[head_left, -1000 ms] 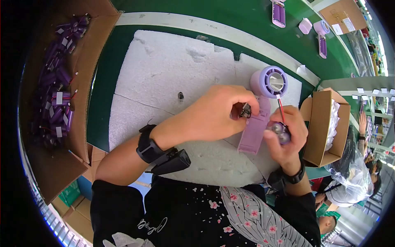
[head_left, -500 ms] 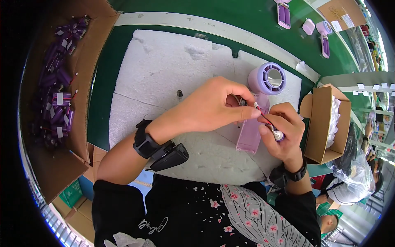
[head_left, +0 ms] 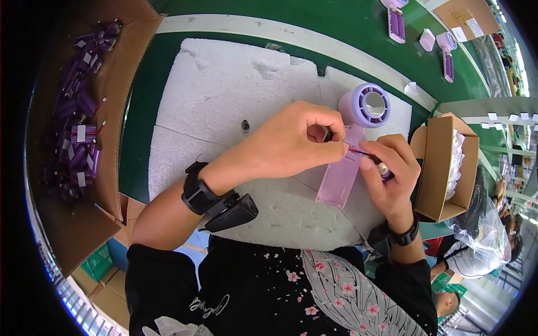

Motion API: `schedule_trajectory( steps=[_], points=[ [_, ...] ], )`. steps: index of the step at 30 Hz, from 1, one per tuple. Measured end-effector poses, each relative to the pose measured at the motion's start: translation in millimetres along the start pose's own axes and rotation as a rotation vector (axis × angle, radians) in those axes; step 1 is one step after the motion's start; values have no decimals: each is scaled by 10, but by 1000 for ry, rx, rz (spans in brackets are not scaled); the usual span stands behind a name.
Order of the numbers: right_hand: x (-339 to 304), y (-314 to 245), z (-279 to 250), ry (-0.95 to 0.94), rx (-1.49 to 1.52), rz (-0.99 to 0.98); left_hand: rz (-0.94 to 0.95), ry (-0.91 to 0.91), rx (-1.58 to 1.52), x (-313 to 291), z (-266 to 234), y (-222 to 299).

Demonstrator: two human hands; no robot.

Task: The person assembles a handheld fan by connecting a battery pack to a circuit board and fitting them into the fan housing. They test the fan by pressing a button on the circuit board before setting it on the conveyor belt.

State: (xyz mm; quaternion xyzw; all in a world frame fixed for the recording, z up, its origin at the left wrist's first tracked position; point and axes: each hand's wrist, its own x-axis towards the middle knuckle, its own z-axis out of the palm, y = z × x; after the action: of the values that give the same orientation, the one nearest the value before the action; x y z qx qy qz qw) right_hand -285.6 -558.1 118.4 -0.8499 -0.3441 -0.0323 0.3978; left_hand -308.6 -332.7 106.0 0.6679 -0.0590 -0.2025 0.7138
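Note:
A light purple handheld fan (head_left: pixel 363 106) lies on the white foam board, its round head away from me and its handle shell (head_left: pixel 337 182) opened up toward me. Above that handle my left hand (head_left: pixel 300 140) is closed, thumb and forefinger pinching the end of the red and black wires (head_left: pixel 358 150). The plug at that end is hidden by my fingers; a small dark part shows inside the grip. My right hand (head_left: pixel 392 171) is closed around a purple battery (head_left: pixel 385 171), whose metal end pokes out between thumb and fingers.
On the left a deep cardboard box (head_left: pixel 106 185) holds several purple batteries with wires. A smaller carton (head_left: pixel 431 173) with white pieces stands at right. Beyond the foam board (head_left: pixel 224 73), fan parts (head_left: pixel 396 25) lie on a green belt (head_left: pixel 314 19). Other people are at the far right.
My left fingertips now cover the white plug that showed before. The right hand has shifted slightly right, drawing the wires straighter. Fan parts on the belt have moved right and nearer.

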Motion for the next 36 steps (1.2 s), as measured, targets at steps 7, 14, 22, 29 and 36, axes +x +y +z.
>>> schedule_trajectory(
  steps=[7,14,22,29,36],
  points=[
    [4,-35,28,-52,2,24,185,0,137,-11,4,-41],
    [-5,9,11,-29,-8,2,-5,-71,91,-20,-71,74],
    [1,51,-7,-36,-31,-69,-121,-99,-9,-3,-127,77],
    [-13,40,8,-53,-28,-51,-52,-79,-4,17,-121,30],
    [-12,13,23,3,-62,3,-26,-50,-81,0,-90,50]
  ],
)
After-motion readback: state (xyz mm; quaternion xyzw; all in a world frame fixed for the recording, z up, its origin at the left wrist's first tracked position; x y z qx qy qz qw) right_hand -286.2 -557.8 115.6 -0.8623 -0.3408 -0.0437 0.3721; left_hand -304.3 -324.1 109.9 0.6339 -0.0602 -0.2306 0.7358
